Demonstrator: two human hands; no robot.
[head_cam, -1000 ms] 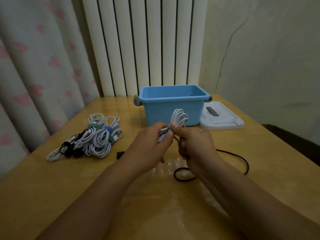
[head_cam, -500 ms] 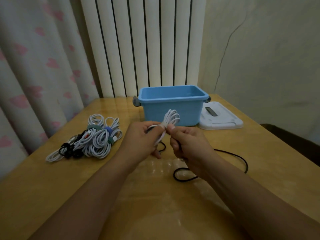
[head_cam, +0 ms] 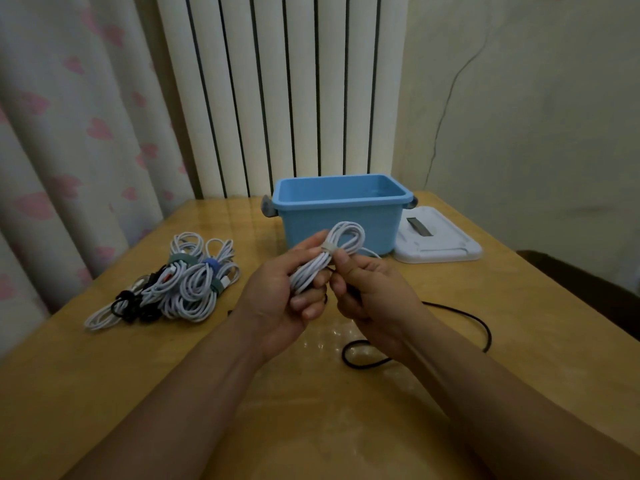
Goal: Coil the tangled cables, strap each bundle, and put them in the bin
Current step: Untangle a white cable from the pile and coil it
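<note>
A coiled white cable bundle [head_cam: 341, 242] with a pale strap [head_cam: 327, 247] around its middle is held above the table, in front of the blue bin [head_cam: 341, 206]. My left hand [head_cam: 287, 292] grips the lower part of the bundle. My right hand [head_cam: 367, 289] pinches the bundle at the strap with thumb and fingers. The bin is open on top and looks empty. A pile of strapped white and black cable bundles [head_cam: 176, 282] lies on the table to the left.
A loose black cable [head_cam: 460, 317] curves across the wooden table [head_cam: 138, 375] under my right wrist. A white lid [head_cam: 438, 240] lies right of the bin. A radiator and a curtain stand behind.
The bundle has turned in my hands so the strap faces me. My left hand has rotated palm-up around the lower coil. The view has tilted slightly.
</note>
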